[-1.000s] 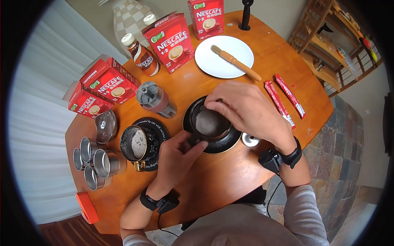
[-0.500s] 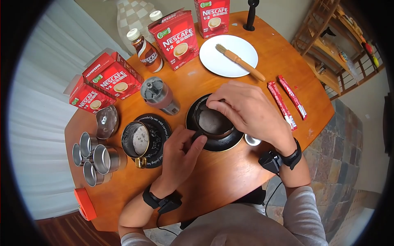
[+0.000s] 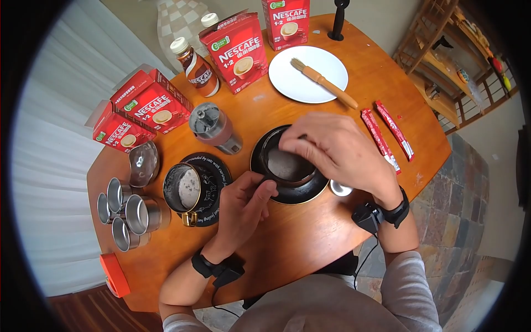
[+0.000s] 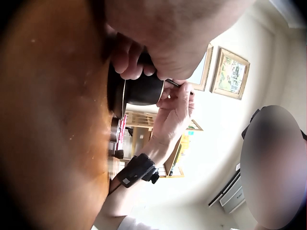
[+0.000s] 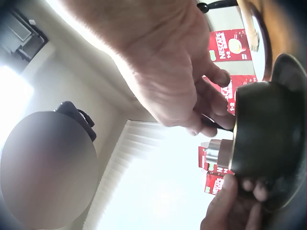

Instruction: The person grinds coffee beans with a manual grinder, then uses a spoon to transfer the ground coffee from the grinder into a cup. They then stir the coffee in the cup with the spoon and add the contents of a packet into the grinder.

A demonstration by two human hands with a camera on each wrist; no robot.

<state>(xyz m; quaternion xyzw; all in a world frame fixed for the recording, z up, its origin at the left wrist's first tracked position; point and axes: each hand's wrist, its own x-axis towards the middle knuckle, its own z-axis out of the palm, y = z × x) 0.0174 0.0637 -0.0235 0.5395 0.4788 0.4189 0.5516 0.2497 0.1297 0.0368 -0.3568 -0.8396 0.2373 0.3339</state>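
A black cup [image 3: 285, 166] with grey-white powdery contents stands on a black saucer [image 3: 298, 195] with a gold rim. My left hand [image 3: 243, 207] pinches the cup's handle between thumb and fingers at its near left side. Over the far right rim, my right hand [image 3: 337, 146] holds a thin dark stick-like handle [image 4: 171, 82] that slants down into the cup; its lower end is hidden inside. In the right wrist view the cup [image 5: 268, 129] shows side-on, with the left fingers low beside it.
Left of the hands, a second black cup [image 3: 188, 188] with whitish powder sits on a printed saucer [image 3: 213, 177]. A coffee grinder [image 3: 215, 127], several metal cups [image 3: 138, 213] and red Nescafe boxes [image 3: 238, 52] surround them. A brush [image 3: 318, 80] lies across a white plate [image 3: 282, 86]; red sachets [image 3: 379, 138] lie right.
The head view has shifted slightly, so the table's things sit a little further right and up. My right hand makes small shifts over the cup; the left stays at the cup handle.
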